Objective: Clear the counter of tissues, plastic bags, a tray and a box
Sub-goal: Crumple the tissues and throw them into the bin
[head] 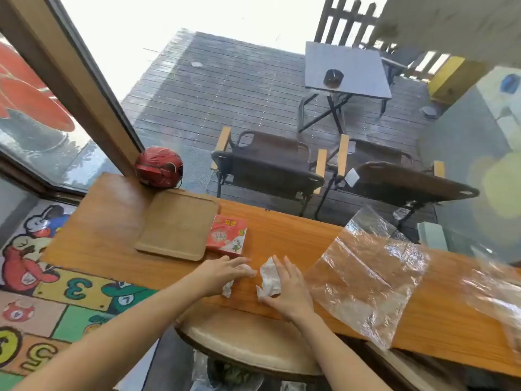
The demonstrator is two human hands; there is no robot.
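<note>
Fingers (239, 262) of the left hand (222, 273) stretched flat and spread, pressed down on a small crumpled white tissue (229, 286) on the long orange-brown wooden bench (282, 235); not curled around it. Fingers (282, 265) of the right hand (287, 292) likewise extended, laid over a larger crumpled white tissue (269, 280), palm down, no closed grip visible. Both tissues near the front edge of the bench, just apart from each other.

Behind the left hand, a red printed cardboard box (227, 235), lying flat and touching the right edge of a flat rectangular brown wooden tray (177, 225). Beyond the tray, at the back edge by the window frame, a red rounded helmet (159, 167).

Right of the right hand, a large clear crinkled plastic bag (363, 275) spread over the bench, overhanging its front edge. Further right, a second clear plastic bag (496, 294), blurred. Below the bench, a round cream-cushioned stool (248, 345).
</note>
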